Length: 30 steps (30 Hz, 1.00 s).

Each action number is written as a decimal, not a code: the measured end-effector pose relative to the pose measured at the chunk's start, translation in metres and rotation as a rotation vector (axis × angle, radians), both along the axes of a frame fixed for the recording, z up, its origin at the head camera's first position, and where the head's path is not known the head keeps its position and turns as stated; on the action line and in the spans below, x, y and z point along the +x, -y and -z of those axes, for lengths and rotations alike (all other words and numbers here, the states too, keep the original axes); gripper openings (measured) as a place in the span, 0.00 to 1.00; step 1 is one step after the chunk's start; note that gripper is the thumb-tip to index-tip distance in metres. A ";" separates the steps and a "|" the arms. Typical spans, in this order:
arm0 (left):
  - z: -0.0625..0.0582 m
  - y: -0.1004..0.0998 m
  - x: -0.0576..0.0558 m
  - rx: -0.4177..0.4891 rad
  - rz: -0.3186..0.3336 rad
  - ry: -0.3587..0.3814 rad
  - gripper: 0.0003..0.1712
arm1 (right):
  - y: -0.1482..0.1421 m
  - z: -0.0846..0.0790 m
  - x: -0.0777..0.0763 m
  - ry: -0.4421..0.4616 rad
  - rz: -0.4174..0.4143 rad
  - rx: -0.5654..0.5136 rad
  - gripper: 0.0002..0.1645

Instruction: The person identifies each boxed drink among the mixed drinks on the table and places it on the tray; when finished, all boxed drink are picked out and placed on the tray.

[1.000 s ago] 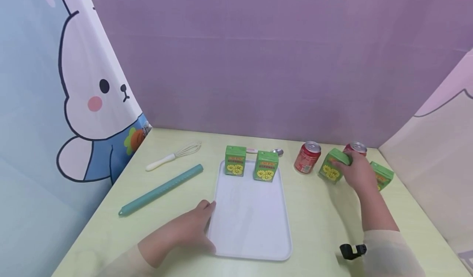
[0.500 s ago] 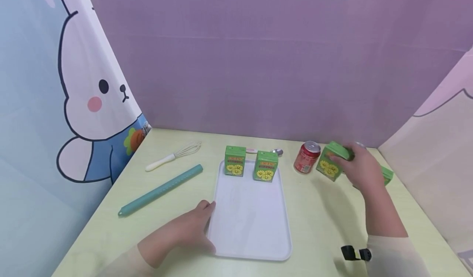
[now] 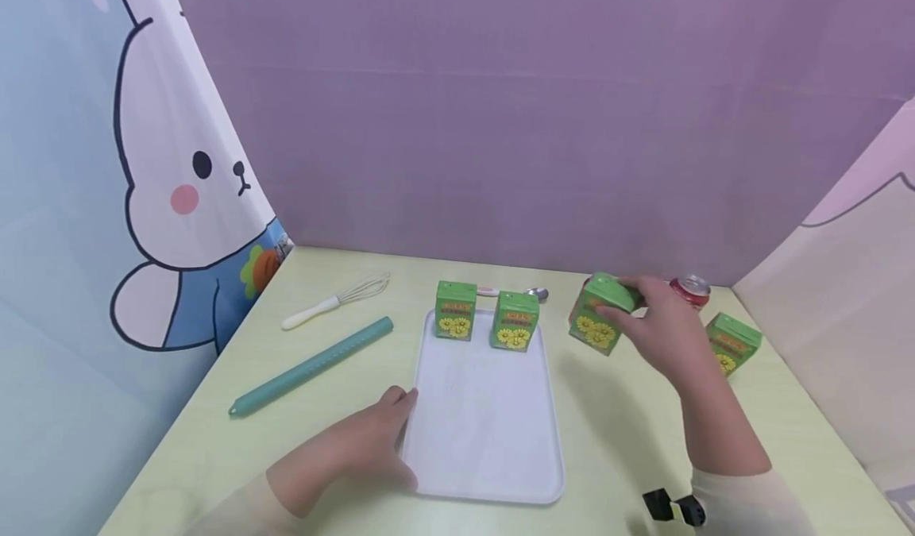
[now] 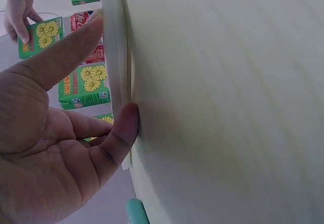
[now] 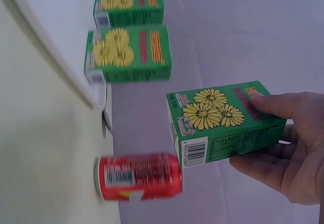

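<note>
1. Holding a carton point(image 3: 595, 331), our right hand point(image 3: 665, 329) grips its upper end between thumb and fingers, the carton tilted and raised above the worktop point(image 3: 600, 472), nearer its back edge.
2. We rest our left hand point(image 3: 364, 441) against the left edge of the tray point(image 3: 486, 425), near its front corner, fingers spread wide.
3. Along the tray's back edge stand a second carton point(image 3: 454, 312) and third carton point(image 3: 514, 323).
4. We see a fourth carton point(image 3: 733, 343) near the worktop's right edge.
</note>
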<state>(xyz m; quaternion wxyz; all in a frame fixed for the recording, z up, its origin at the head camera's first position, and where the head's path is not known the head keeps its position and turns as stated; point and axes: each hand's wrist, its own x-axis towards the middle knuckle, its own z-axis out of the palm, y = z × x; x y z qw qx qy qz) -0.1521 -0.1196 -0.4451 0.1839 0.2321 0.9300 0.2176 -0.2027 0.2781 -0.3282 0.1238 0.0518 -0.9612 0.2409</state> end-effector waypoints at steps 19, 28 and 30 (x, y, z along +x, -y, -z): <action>0.005 -0.002 -0.004 0.002 -0.015 0.005 0.72 | 0.093 0.035 -0.003 0.056 -0.226 -0.146 0.33; 0.006 -0.002 -0.005 0.006 -0.022 0.020 0.72 | 0.129 0.059 -0.007 0.066 -0.238 -0.069 0.30; 0.006 -0.002 -0.005 0.002 -0.021 0.018 0.72 | 0.135 0.063 -0.009 0.087 -0.240 -0.065 0.31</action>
